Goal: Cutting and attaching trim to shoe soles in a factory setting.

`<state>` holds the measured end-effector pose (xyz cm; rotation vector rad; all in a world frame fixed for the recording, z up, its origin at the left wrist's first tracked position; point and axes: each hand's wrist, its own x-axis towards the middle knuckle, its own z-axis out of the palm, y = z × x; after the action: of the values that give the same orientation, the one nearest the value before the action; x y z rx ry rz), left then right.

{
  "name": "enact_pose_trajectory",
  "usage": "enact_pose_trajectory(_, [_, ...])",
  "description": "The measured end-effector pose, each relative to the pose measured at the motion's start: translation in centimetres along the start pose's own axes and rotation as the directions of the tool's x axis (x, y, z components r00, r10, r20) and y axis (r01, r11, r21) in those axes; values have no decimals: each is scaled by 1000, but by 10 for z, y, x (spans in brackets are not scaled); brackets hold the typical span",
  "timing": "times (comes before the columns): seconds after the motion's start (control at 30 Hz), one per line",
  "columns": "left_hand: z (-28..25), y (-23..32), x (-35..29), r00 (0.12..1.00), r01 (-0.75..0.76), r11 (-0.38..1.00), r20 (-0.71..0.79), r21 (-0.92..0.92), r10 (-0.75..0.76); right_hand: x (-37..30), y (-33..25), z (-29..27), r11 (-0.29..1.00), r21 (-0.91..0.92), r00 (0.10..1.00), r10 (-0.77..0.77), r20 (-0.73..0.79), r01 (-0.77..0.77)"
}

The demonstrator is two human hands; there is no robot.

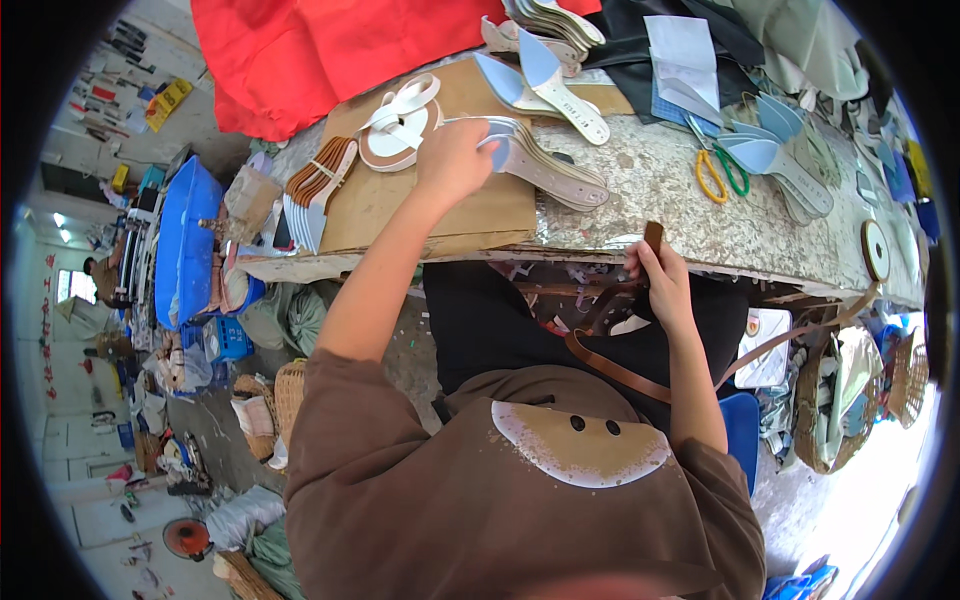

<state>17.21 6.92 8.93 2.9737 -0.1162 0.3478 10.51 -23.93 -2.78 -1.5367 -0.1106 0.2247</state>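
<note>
My left hand (455, 160) reaches over the near edge of the bench, its thumb and fingers closed at the pale blue toe end of a stack of shoe insoles (560, 180); the fingertips are partly hidden. Just left of it lies a coil of white strap (395, 140), looped on the cardboard. My right hand (660, 275) is at the bench's front edge, shut on a brown strap (654, 236) whose end sticks up past the thumb. The strap hangs over my lap, and a brown length runs right toward a reel (875, 250).
Brown strapped insoles (322, 178) lie on cardboard (490, 222). More blue-toed insoles (560, 90) lie behind, others (780, 150) at right beside yellow-and-green-handled scissors (712, 175). Red material (320, 50) covers the far left. A blue tub (185, 240) and baskets (825, 410) flank the bench.
</note>
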Motion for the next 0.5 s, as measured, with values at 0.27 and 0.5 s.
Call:
enact_pose_trajectory(0.27, [22,-21,-39,951,-235,941,-255,-244,172,90,-38,19,855,-487,977,-212,-11,180])
enact_pose_trajectory(0.5, [41,-35,-110,976,-184,925,-176,-333,130,114,-46,51,648,-719,953,-36,300,251])
